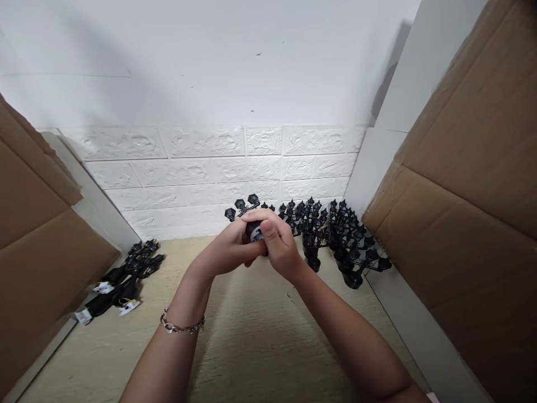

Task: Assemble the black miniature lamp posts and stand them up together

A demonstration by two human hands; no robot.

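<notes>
Both hands meet at the middle around a black lamp-post model (240, 205), whose lantern heads stick out up and to the left. My left hand (229, 246) has its fingers wrapped round the model's body. My right hand (280, 240) is closed over the same piece, with its thumb bent beside a round white-grey part (256, 234) at the end. The fingers hide most of the body. Just right of my hands, several black lamp-post models (312, 224) stand crowded on round bases.
More black lamp pieces (138, 260) with white ends and yellow wires lie at the left on the pale wooden table (251, 336). Cardboard sheets (37, 246) (465, 224) flank both sides. A white brick-patterned wall (184, 173) rises behind.
</notes>
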